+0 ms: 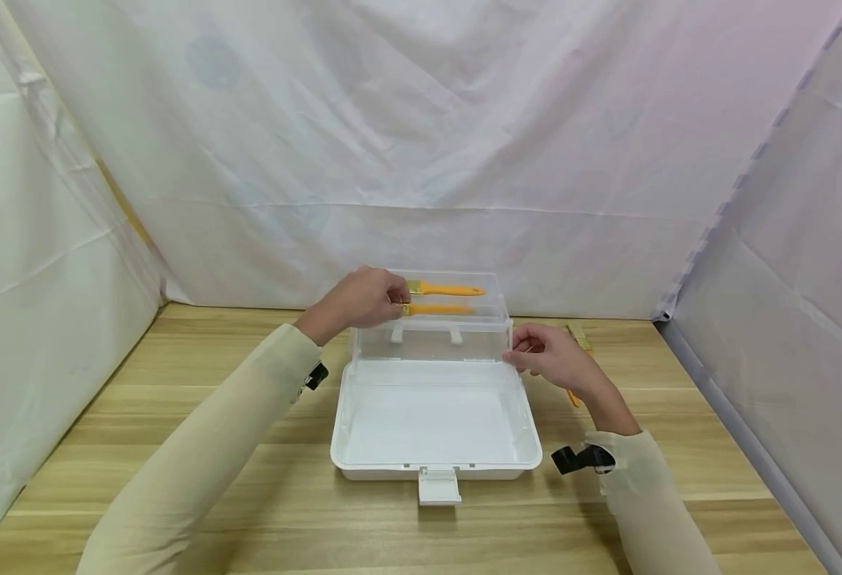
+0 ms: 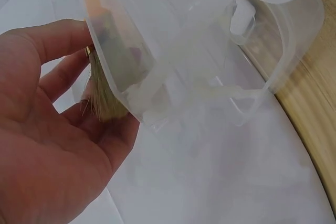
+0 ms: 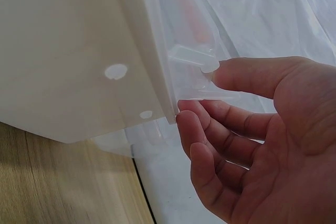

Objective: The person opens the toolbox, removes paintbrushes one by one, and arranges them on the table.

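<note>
Behind white plastic box point(image 1: 378, 472), light-looking orange-handled paintbrush point(image 1: 453, 291), best held mid-handle, is pinched by left hand point(image 1: 367, 296); clear lid point(image 1: 428, 345) by right hand point(image 1: 556, 359).

Both arms point(image 1: 208, 451) stretch toward the bench's point(image 1: 284, 511) far edge; the left hand point(image 1: 363, 297), raised, pinches; the right hand point(image 1: 552, 357) turns inward, fingers curled, thumb opposite.

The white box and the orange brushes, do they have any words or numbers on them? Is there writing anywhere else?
No, there is no text I can read anywhere.
White box: no words or numbers show.
Orange brushes: too small to tell if anything is printed.
Cloth behind: faint blurry patches, no readable writing.
</note>
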Demonstrator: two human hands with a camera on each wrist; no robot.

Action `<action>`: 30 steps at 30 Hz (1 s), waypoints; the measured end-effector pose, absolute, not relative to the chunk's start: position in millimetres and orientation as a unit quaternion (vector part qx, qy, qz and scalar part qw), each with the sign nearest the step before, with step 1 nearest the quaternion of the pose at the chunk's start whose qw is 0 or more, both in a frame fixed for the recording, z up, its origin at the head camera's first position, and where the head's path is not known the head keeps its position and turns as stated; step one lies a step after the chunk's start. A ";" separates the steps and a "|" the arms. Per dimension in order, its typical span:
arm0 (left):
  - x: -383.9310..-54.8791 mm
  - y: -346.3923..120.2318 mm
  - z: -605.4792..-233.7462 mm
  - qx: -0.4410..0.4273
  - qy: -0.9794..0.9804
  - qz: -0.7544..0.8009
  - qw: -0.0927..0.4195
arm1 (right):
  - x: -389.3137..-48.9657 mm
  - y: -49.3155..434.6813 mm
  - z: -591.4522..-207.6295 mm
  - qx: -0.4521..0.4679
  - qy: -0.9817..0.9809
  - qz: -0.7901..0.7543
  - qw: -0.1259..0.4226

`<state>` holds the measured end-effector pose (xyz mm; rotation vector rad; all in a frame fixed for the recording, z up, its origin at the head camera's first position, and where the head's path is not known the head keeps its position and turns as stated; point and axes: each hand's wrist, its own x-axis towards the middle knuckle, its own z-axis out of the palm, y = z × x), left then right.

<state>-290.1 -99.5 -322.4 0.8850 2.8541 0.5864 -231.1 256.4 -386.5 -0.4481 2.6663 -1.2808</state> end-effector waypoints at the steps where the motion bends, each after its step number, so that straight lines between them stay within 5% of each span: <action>1: -290.5 -99.6 -323.0 0.292 0.935 0.196 0.047 | -231.1 256.3 -386.7 -0.149 0.889 -0.427 0.074; 30: -250.2 -133.2 -314.9 0.188 0.847 0.485 -0.108 | -229.7 255.3 -384.6 -0.155 0.886 -0.430 0.078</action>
